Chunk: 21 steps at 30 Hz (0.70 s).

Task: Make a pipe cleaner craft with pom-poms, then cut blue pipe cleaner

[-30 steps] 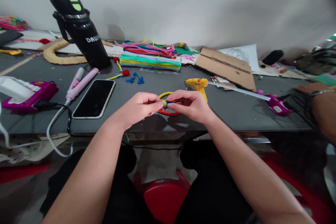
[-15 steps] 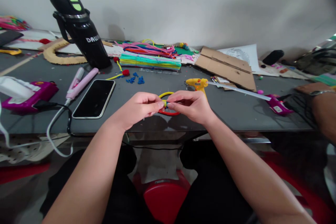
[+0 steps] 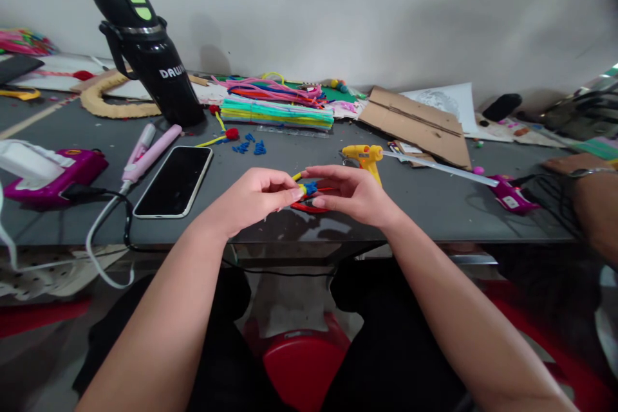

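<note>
- We log phone [image 3: 174, 180] near desk's [image 3: 251, 225] front edge, bottle [image 3: 154, 77] behind it.
- Toward back edge, we find pipe-cleaner bundle [image 3: 275, 114] between bottle and cardboard [image 3: 418, 127].
- Glue gun [image 3: 364, 154] before cardboard, behind our right hand [image 3: 355, 195].

The craft piece [image 3: 310, 187] is blue, yellow and red, the glue gun [image 3: 365, 154] yellow, the bottle [image 3: 154, 61] mostly black.

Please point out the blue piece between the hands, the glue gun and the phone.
Blue piece [image 3: 310, 187]: head view, on its visible middle.
Glue gun [image 3: 367, 155]: head view, on its yellow body.
Phone [image 3: 174, 181]: head view, on its dark screen.
</note>
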### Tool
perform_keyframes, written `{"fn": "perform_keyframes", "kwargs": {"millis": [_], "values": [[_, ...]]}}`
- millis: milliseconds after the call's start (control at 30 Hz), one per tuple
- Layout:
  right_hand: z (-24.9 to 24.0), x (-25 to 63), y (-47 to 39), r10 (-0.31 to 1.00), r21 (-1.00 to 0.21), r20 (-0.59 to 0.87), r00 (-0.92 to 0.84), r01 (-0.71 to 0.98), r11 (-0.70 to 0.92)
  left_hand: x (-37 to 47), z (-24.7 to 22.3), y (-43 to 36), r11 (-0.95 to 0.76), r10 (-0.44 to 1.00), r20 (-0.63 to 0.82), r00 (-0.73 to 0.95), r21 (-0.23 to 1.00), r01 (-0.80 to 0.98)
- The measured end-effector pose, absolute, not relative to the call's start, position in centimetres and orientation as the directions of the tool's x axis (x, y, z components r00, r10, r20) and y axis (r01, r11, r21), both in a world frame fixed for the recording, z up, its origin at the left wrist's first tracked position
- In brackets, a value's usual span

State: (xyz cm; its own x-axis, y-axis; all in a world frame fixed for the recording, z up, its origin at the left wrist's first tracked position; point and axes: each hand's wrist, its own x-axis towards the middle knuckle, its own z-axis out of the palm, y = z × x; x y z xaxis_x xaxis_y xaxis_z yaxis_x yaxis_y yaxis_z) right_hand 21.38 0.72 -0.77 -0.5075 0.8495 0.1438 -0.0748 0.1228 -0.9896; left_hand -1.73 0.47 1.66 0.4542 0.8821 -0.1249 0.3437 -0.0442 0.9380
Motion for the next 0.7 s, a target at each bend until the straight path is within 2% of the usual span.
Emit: {"fn": "perform_keyframes", "kwargs": {"millis": [267, 467, 700], "values": [[-0.6, 21.2, 0.9, 0.835, -0.993, 0.101, -0.541, -0.001, 0.119, -1.6, 1.4, 0.8, -0.103, 0.881, -0.1, 0.463, 0.914, 0.393], [-0.8, 19.9, 0.8, 0.887, -0.975, 0.096, -0.453, 0.135, 0.175, -1.5, 0.9, 0.9, -0.113, 0.868, -0.121, 0.481, 0.896, 0.43], [-1.2, 19.2, 1.0, 0.901, -0.943, 0.142, -0.411, 0.221, 0.25, -1.5, 0.3, 1.1, -0.121, 0.865, -0.139, 0.482, 0.875, 0.469]]}}
